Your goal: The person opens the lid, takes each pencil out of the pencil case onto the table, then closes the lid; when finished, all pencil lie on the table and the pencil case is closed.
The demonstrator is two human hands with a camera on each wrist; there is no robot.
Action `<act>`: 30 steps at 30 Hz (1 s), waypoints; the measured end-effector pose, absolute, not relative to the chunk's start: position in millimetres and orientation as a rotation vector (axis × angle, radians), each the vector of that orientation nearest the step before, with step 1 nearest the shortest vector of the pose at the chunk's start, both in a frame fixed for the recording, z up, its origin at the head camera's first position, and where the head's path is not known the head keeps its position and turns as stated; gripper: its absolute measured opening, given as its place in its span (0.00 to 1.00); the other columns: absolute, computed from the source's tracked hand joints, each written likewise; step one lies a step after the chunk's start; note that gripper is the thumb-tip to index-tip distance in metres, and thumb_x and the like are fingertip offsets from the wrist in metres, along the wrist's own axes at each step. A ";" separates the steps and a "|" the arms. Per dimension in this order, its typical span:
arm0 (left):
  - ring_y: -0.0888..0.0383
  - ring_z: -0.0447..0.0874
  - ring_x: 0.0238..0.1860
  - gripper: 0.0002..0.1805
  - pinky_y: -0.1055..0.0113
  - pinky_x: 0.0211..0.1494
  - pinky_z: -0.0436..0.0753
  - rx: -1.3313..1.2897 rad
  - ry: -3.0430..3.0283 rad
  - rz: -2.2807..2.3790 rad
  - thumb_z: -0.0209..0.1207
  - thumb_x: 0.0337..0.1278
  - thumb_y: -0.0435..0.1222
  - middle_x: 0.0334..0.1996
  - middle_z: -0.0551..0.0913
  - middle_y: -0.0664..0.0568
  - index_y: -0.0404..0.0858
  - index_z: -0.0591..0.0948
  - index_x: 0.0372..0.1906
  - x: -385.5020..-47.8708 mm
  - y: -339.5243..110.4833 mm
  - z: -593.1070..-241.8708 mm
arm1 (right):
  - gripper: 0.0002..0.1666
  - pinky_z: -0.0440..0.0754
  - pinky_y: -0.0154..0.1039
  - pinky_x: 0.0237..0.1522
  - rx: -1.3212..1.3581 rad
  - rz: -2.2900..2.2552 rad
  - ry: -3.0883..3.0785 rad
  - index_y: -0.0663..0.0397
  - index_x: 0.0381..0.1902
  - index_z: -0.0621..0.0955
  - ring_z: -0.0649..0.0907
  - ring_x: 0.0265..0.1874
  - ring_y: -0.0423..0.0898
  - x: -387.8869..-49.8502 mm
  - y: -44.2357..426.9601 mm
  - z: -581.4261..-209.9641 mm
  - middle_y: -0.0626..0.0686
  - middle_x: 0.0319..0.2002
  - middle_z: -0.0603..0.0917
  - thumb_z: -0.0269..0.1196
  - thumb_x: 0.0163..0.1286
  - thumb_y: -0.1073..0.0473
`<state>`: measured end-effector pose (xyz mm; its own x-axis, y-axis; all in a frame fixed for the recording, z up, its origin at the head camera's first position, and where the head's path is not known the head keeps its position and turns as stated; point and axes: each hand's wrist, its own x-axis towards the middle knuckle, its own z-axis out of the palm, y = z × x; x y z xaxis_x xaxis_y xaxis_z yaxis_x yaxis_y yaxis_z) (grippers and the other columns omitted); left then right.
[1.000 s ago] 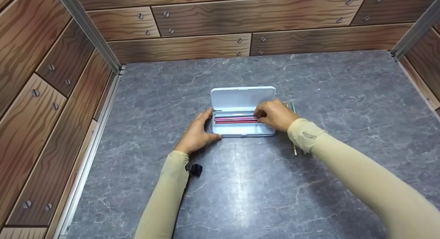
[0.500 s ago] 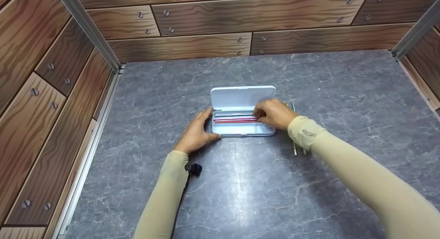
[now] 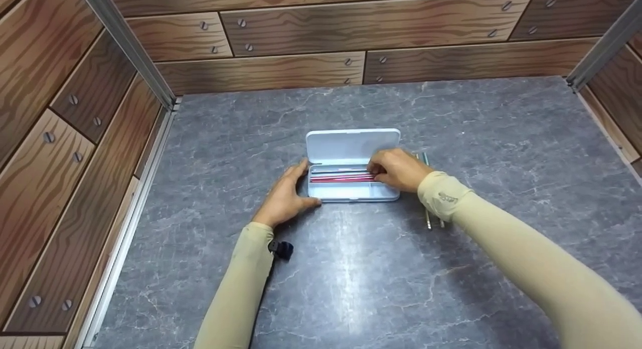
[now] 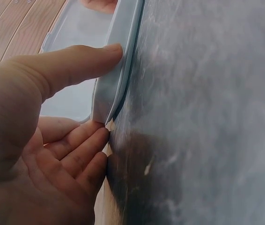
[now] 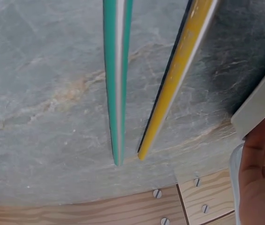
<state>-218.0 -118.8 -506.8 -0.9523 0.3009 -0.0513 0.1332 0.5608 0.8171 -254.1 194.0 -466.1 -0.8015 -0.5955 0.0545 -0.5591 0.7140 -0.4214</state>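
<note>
A pale blue-white pencil case lies on the tabletop with its lid raised at the back. Several pencils, red, pink and bluish, lie lengthwise in its rear compartment. My left hand holds the case's left end, thumb on the front wall and the other fingers round the end. Inside the case, my right hand has curled fingers at the pencils' right ends and seems to pinch one; its fingertips are mostly hidden. Beside the right wrist lie a green pencil and a yellow pencil.
The grey marbled tabletop carries the case and loose pencils. Wood-patterned panels stand at the back and both sides, with metal posts at the corners. A small black device sits on the left wrist.
Inside the case the pencils have shifted slightly, with a bluish one now apart from the red and pink ones. Both hands stay nearly in place; the head view has tilted a little.
</note>
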 end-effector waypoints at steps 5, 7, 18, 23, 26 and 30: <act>0.43 0.63 0.89 0.61 0.48 0.95 0.59 0.357 2.608 1.349 0.82 0.58 0.33 0.85 0.71 0.41 0.37 0.59 0.91 -217.3 -119.7 -508.6 | 0.10 0.91 0.61 0.59 -0.901 -0.663 2.828 0.67 0.50 0.90 0.92 0.50 0.63 -250.1 192.6 -468.1 0.64 0.47 0.94 0.72 0.72 0.72; 0.43 0.63 0.89 0.61 0.48 0.95 0.59 0.356 2.609 1.349 0.82 0.58 0.33 0.85 0.70 0.41 0.38 0.58 0.91 -218.1 -119.5 -507.4 | 0.10 0.91 0.60 0.58 -0.876 -0.673 2.826 0.68 0.50 0.90 0.92 0.49 0.63 -250.4 191.8 -467.4 0.64 0.46 0.94 0.71 0.72 0.73; 0.42 0.62 0.89 0.61 0.48 0.95 0.59 0.364 2.614 1.344 0.82 0.57 0.33 0.86 0.70 0.41 0.37 0.59 0.91 -216.6 -117.8 -507.9 | 0.09 0.90 0.61 0.58 -0.906 -0.683 2.833 0.68 0.49 0.88 0.90 0.49 0.62 -246.0 192.2 -471.9 0.64 0.45 0.92 0.68 0.73 0.73; 0.43 0.65 0.88 0.61 0.48 0.94 0.60 0.366 2.609 1.329 0.82 0.58 0.34 0.84 0.72 0.41 0.37 0.59 0.91 -216.5 -117.6 -507.7 | 0.08 0.92 0.60 0.56 -0.829 -0.775 2.872 0.65 0.46 0.93 0.93 0.46 0.61 -245.1 194.5 -476.1 0.63 0.43 0.95 0.72 0.70 0.72; 0.43 0.66 0.87 0.61 0.49 0.94 0.61 0.369 2.611 1.332 0.82 0.57 0.34 0.83 0.73 0.41 0.37 0.59 0.91 -216.6 -118.0 -506.9 | 0.09 0.92 0.61 0.57 -0.783 -0.838 2.872 0.64 0.46 0.94 0.94 0.47 0.62 -245.5 195.5 -477.5 0.63 0.44 0.96 0.73 0.70 0.71; 0.43 0.64 0.88 0.60 0.49 0.94 0.61 0.361 2.605 1.343 0.82 0.58 0.34 0.84 0.72 0.41 0.37 0.59 0.91 -216.1 -119.1 -507.4 | 0.10 0.91 0.61 0.59 -0.704 -0.930 2.834 0.62 0.47 0.95 0.93 0.49 0.62 -245.2 197.4 -477.9 0.62 0.45 0.96 0.74 0.70 0.71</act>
